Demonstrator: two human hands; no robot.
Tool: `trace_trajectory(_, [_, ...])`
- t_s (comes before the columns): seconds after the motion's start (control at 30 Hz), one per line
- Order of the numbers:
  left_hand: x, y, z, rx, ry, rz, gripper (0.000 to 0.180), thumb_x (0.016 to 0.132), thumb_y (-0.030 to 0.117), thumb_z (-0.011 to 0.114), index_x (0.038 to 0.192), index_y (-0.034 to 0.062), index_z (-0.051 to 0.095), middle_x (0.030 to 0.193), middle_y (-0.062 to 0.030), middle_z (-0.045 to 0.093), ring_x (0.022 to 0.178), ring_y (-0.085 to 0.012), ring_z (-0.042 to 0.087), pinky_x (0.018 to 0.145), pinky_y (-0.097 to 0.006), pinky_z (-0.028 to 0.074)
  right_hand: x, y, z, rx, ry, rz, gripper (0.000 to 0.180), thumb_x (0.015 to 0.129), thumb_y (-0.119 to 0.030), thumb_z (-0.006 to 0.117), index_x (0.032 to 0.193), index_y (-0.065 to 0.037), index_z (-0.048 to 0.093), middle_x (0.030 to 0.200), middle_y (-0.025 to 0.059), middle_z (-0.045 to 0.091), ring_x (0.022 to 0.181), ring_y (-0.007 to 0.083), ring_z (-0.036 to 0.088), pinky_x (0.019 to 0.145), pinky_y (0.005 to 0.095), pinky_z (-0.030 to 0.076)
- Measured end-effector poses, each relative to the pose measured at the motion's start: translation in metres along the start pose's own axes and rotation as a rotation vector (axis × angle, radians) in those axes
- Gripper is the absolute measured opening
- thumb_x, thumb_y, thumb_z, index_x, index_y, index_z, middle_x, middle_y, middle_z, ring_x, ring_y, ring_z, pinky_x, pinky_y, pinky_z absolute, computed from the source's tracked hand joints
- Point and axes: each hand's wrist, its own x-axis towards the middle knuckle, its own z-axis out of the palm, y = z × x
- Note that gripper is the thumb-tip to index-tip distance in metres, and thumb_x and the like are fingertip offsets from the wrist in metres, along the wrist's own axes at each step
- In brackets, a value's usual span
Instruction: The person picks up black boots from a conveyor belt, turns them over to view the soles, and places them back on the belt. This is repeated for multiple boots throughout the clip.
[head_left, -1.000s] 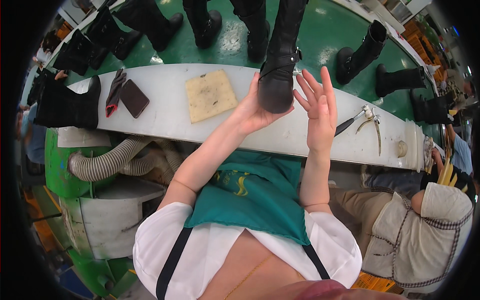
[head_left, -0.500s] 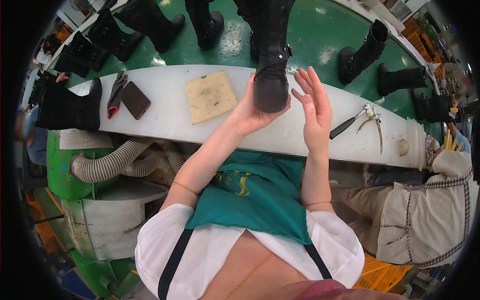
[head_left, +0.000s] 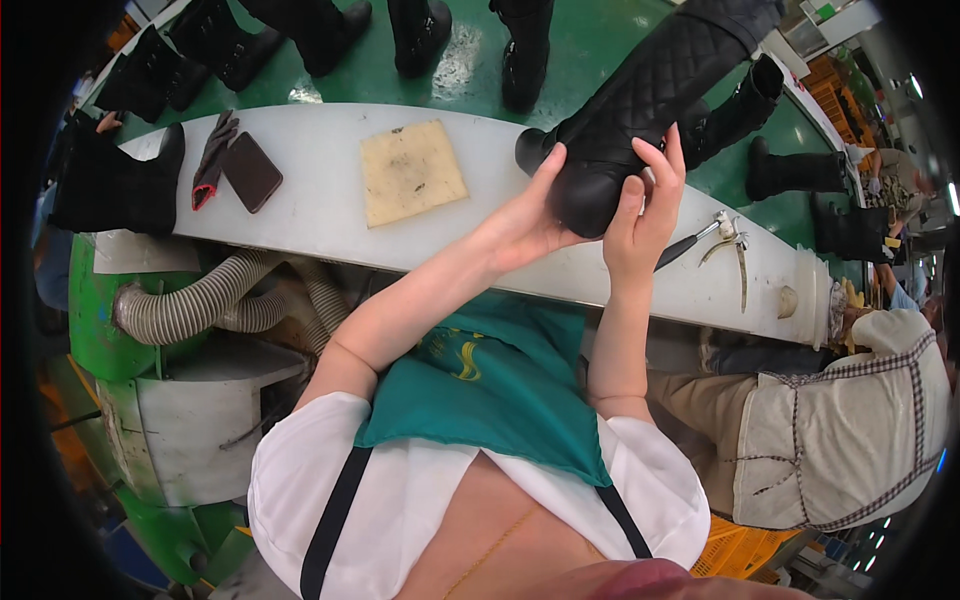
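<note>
Boot over bench, pad and glove to its left, hammer and pincers right

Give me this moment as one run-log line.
left hand: holding boot | right hand: at boot's right side | boot: shaft toward far right | on bench: pad, glove, hammer, pliers

Head-worn wide fisheye, left lens of two; upright, unmirrored. Looks steeply down and forward from above the wearer's white short-sleeved shirt and teal-green cloth apron, both close below. Bare left hand and bare right hand sit farther out, just above and right of frame centre. Past them, long white-topped workbench, its far edge bowed; glossy green surface beyond, toward top. Black rounds off the corners. Far right rim squeezed; depth there hard to judge.
</note>
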Motion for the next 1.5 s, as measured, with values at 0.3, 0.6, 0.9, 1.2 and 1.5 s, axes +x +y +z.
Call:
trace_trajectory(0.3, [0.007,-0.011,-0.001,-0.009,0.022,0.025,0.067,0.095,0.056,0.032,0.139,0.0055,0.03,0.136,-0.0114,0.041,0.127,-0.0211,0.042,0.105,-0.04,0.042,-0.002,-0.002,0.0,0.155,0.032,0.111,0.016,0.097,-0.016,0.043,0.1,-0.002,0.05,0.141,0.0287,0.032,0.132,0.029,0.035,0.101,0.0335,0.032])
trace_trajectory(0.6, [0.002,-0.003,-0.004,-0.045,0.031,0.027,0.069,0.092,0.053,0.046,0.14,0.0069,0.028,0.135,-0.0108,0.042,0.123,-0.0201,0.046,0.101,-0.041,0.044,-0.002,-0.012,0.003,0.407,0.129,0.293,0.048,0.098,-0.028,0.041,0.136,-0.001,0.03,0.146,0.0228,0.029,0.135,0.0348,0.03,0.108,0.0417,0.027])
trace_trajectory(0.9, [-0.005,-0.026,-0.011,0.261,0.029,-0.01,0.084,0.09,0.044,0.057,0.147,0.016,0.002,0.144,-0.0136,0.028,0.125,-0.0268,0.043,0.099,-0.045,0.044,0.004,0.008,-0.018,0.724,0.426,0.798,0.049,0.094,-0.02,0.053,0.133,0.005,0.037,0.126,0.0156,0.051,0.109,0.0248,0.056,0.09,0.0361,0.05])
trace_trajectory(1.2, [0.004,-0.001,-0.055,0.72,0.113,0.209,0.065,0.096,0.036,0.048,0.148,0.0148,0.016,0.141,-0.0153,0.036,0.117,-0.0232,0.05,0.095,-0.038,0.046,0.069,0.143,0.004,0.154,0.401,0.263,0.041,0.092,-0.016,0.057,0.123,0.01,0.047,0.12,0.0166,0.057,0.102,0.0222,0.058,0.092,0.0309,0.044])
trace_trajectory(1.5, [-0.005,0.001,-0.084,0.815,0.169,0.218,0.051,0.097,0.03,0.047,0.143,0.0117,0.034,0.138,-0.0122,0.04,0.115,-0.0206,0.051,0.094,-0.036,0.046,0.039,0.255,0.0,0.028,0.16,0.645,0.058,0.088,-0.028,0.063,0.125,0.012,0.045,0.125,0.0226,0.054,0.115,0.0304,0.051,0.098,0.0356,0.037])
